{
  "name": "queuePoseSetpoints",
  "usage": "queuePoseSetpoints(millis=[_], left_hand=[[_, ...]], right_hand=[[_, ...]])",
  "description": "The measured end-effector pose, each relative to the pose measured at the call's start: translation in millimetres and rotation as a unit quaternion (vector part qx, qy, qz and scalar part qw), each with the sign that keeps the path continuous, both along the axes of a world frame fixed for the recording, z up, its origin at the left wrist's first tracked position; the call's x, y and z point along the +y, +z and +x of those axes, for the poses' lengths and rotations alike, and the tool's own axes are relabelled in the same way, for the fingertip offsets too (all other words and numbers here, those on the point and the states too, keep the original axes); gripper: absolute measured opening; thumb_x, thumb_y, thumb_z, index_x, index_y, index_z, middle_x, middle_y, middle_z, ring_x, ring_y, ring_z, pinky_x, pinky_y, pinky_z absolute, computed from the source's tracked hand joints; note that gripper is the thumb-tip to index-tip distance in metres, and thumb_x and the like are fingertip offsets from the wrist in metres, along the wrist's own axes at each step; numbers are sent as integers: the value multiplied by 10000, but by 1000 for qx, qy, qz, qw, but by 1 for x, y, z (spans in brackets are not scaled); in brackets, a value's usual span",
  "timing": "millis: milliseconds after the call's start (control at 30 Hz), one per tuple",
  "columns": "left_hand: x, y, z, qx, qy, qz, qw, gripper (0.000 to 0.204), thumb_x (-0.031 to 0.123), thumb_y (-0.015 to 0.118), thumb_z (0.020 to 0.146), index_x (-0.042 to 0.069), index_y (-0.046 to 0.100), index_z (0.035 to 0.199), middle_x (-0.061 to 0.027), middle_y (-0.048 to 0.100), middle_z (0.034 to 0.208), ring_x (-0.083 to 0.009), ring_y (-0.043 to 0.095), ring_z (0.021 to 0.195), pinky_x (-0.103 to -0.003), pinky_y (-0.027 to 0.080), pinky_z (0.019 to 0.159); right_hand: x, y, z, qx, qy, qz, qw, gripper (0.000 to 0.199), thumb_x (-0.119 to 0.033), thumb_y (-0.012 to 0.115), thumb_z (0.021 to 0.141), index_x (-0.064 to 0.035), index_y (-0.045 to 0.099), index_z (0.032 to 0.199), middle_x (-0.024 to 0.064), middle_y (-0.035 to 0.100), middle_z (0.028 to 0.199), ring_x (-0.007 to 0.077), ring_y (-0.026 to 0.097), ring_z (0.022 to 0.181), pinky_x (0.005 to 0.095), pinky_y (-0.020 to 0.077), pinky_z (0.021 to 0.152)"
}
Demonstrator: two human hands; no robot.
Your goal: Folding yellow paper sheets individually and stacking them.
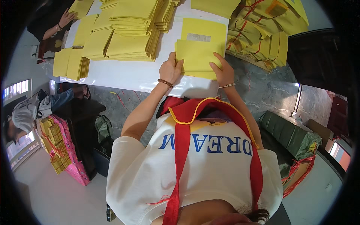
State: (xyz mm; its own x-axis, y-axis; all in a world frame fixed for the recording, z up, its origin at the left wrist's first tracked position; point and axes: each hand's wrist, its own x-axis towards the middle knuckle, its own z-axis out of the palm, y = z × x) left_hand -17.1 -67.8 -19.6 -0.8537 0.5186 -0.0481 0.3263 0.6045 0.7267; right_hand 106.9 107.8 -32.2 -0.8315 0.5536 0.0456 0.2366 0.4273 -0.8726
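Note:
A yellow paper piece [198, 56], apparently folded, lies near the front edge of the white-covered table [123, 71]. My left hand [171, 70] grips its left edge, with the thumb on top. On the opposite edge, my right hand [224, 71] has its thumb and fingers bent round the paper's side. Beneath and beyond this piece is a larger yellow sheet [216, 30] bearing a silver-grey patch [198, 37]. How many layers lie under my hands is hidden. Thick stacks of folded yellow paper [131, 43] stand to the left of my left hand.
Yellow bundles tied with red string [255, 45] sit right of the table. At the far left, another person's hand [66, 18] touches yellow paper. A person in a pale cap [26, 110] is near yellow bundles [56, 144]. A green wrapped package [288, 131] lies at right.

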Motion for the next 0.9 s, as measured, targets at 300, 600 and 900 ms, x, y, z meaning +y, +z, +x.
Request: queuePoseSetpoints(millis=[300, 600, 900], left_hand=[[1, 13, -5, -26, 10, -23, 999, 541, 243, 587, 768, 79, 348, 1224, -173, 587, 767, -357, 570, 711, -441, 429, 603], [41, 22, 10, 312, -176, 16, 934, 400, 278, 566, 791, 115, 498, 1150, -126, 449, 1195, -319, 374, 1137, -441, 313, 898], [40, -6, 18, 331, -249, -92, 905, 477, 390, 484, 827, 172, 428, 1247, -143, 373, 1291, -335, 324, 1192, -490, 251, 965]], right_hand=[[1, 0, -7, -91, -12, 40, 995, 428, -299, 589, 748, -140, 549, 1143, 168, 589, 1034, 322, 569, 932, 370, 450, 782], [1, -6, -8, -68, -31, -3, 997, 438, -268, 599, 735, -119, 550, 1143, 160, 585, 1050, 315, 568, 937, 368, 450, 789], [-14, 13, -2, -24, -35, 96, 995, 443, -278, 576, 762, -121, 516, 1171, 132, 489, 1200, 280, 511, 1044, 410, 417, 816]])
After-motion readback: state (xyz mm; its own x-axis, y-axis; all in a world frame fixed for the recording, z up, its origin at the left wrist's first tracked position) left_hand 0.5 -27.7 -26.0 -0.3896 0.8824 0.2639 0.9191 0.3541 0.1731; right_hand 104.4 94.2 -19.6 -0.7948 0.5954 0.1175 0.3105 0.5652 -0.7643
